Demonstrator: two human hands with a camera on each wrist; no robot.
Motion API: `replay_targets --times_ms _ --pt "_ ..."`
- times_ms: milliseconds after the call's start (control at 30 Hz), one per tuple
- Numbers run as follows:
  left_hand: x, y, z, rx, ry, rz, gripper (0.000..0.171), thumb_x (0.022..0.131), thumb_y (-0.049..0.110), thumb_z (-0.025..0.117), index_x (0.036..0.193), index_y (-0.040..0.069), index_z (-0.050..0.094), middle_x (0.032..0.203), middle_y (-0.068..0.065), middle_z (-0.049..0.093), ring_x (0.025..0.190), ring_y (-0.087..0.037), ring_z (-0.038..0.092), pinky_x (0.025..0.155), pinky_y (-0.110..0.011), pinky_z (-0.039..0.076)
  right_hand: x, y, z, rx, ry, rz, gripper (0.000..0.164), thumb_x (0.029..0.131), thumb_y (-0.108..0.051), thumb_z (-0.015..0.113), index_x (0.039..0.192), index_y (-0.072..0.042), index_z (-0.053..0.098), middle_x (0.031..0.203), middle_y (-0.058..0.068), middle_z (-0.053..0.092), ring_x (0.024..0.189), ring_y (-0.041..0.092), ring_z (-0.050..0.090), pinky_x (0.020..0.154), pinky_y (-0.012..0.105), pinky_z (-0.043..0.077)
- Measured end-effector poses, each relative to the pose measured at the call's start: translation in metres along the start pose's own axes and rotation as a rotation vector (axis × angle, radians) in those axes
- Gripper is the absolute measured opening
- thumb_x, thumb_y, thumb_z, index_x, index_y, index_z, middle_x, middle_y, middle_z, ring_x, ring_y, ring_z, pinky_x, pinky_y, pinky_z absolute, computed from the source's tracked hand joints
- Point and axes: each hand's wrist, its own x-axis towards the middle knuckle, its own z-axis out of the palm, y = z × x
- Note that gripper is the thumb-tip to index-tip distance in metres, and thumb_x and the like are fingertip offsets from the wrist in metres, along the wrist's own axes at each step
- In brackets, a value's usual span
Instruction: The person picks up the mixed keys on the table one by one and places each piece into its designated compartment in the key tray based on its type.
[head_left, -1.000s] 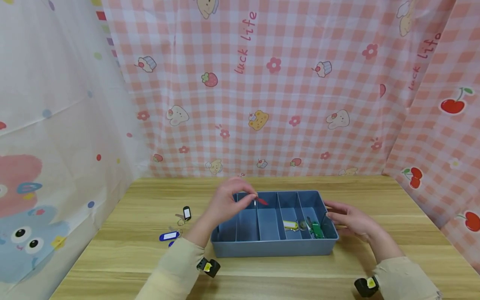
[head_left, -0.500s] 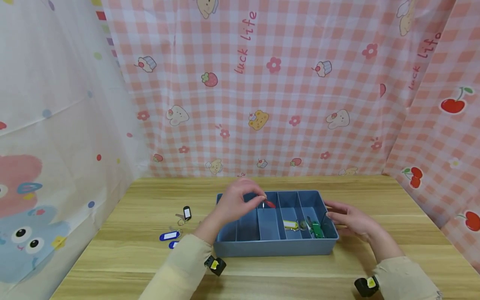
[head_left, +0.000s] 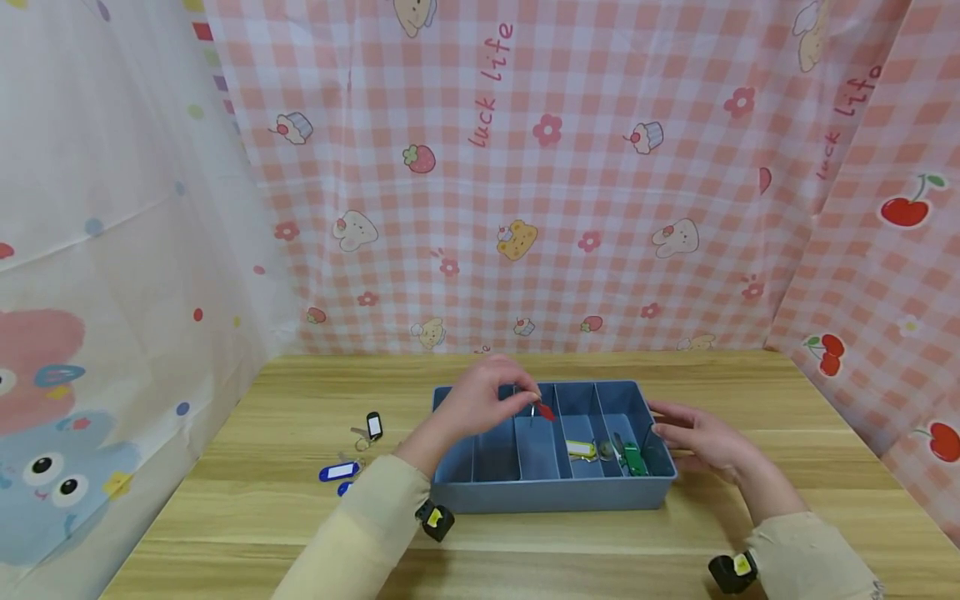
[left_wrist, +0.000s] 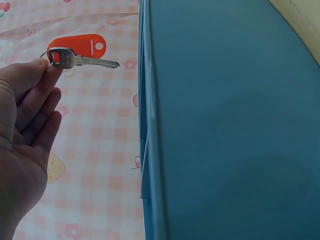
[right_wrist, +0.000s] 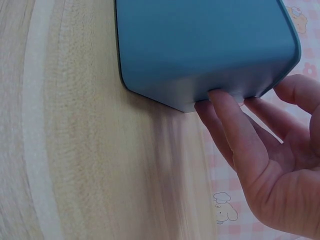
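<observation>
My left hand [head_left: 480, 404] pinches the ring of a key [left_wrist: 92, 62] with a red tag [left_wrist: 82, 44] between thumb and index finger. Key and tag hang over the middle compartment of a blue-grey divided box [head_left: 551, 497]. At the box's right end my right hand [head_left: 701, 440] touches the outer wall with extended fingers, its thumb by the rim. Inside the box, a yellow key tag [head_left: 580, 449] lies in the compartment right of the middle one. A green key tag [head_left: 635, 460] and keys are in the rightmost compartment.
Left of the box, a key with a black tag [head_left: 374, 426] lies on the wooden table [head_left: 570, 554]. Nearer me are two blue key tags, one of them [head_left: 339, 472] fully visible, the other partly behind the left sleeve. Patterned cloth [head_left: 547, 183] hangs behind the table.
My left hand has moved right along the box, carrying the red-tagged key from the divider to over the middle compartment. The right hand has stayed at the box's end.
</observation>
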Motion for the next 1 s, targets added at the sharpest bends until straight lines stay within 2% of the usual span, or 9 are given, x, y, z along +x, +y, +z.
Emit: replay_targets --times_ms 233,500,700,1000 --pt "0.005 -0.001 0.001 0.005 -0.059 -0.044 0.004 0.092 0.014 0.072 0.092 0.012 0.076 0.091 0.004 0.071 0.093 -0.015 0.061 0.088 -0.033 0.049 0.000 0.001 0.000 -0.010 0.002 0.000 0.068 0.102 -0.020 0.057 0.154 0.005 0.021 0.144 0.036 0.038 0.112 0.029 0.059 0.091 0.048 0.052" --pt "0.009 -0.002 0.000 -0.002 -0.123 -0.144 0.007 0.094 0.017 0.070 0.095 0.013 0.076 0.094 0.004 0.070 0.095 -0.015 0.058 0.087 -0.032 0.049 0.000 0.001 0.000 -0.011 0.002 -0.003 0.067 0.102 -0.019 0.057 0.153 0.006 0.021 0.144 0.036 0.038 0.113 0.030 0.059 0.091 0.048 0.052" --pt "0.013 -0.007 0.001 -0.005 -0.141 -0.173 0.008 0.094 0.017 0.070 0.096 0.012 0.076 0.093 0.004 0.070 0.094 -0.015 0.057 0.088 -0.035 0.050 0.000 0.000 0.000 -0.010 0.003 -0.009 0.067 0.102 -0.018 0.057 0.153 0.006 0.021 0.143 0.036 0.038 0.112 0.031 0.059 0.091 0.048 0.052" --pt "0.022 -0.013 0.001 -0.027 -0.185 -0.234 0.008 0.094 0.018 0.070 0.095 0.013 0.076 0.090 0.007 0.070 0.091 -0.014 0.058 0.087 -0.033 0.050 0.000 0.000 0.001 -0.016 0.004 -0.015 0.066 0.102 -0.018 0.056 0.153 0.007 0.021 0.143 0.037 0.039 0.113 0.031 0.059 0.090 0.048 0.053"
